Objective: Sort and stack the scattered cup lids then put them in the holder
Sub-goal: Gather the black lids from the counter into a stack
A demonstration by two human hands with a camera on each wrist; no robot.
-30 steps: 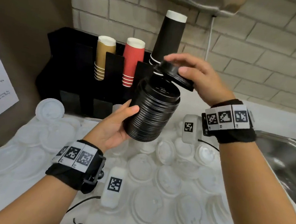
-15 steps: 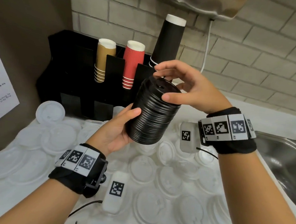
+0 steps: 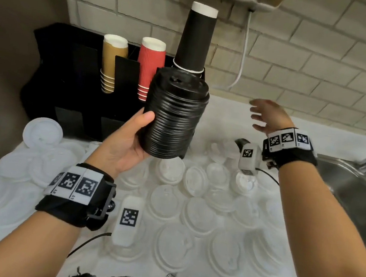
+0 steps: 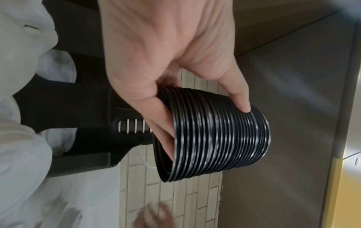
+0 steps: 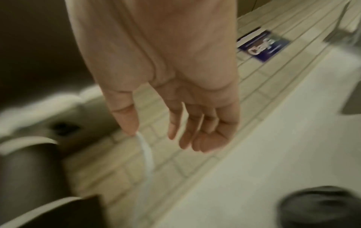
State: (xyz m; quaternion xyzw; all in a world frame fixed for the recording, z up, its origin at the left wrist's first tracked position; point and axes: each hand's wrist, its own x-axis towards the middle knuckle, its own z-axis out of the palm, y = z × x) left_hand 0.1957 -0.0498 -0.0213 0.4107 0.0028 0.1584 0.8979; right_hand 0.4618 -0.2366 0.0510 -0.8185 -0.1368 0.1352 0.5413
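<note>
The stack of lids [image 3: 175, 115] is glossy black, ringed with thin pale highlights along its ribs. The loose lids [image 3: 166, 203] on the white counter [image 3: 224, 115] are white. The holder [image 3: 71, 78] is black and carries tan cups [image 3: 113, 62], red ribbed cups [image 3: 151, 66] and black cups [image 3: 196, 39], all white-rimmed. The wall [image 3: 308, 61] is beige brick.

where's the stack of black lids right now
In the head view the stack of black lids is centre frame, gripped by the left hand, above the white lids and before the black holder.
</note>
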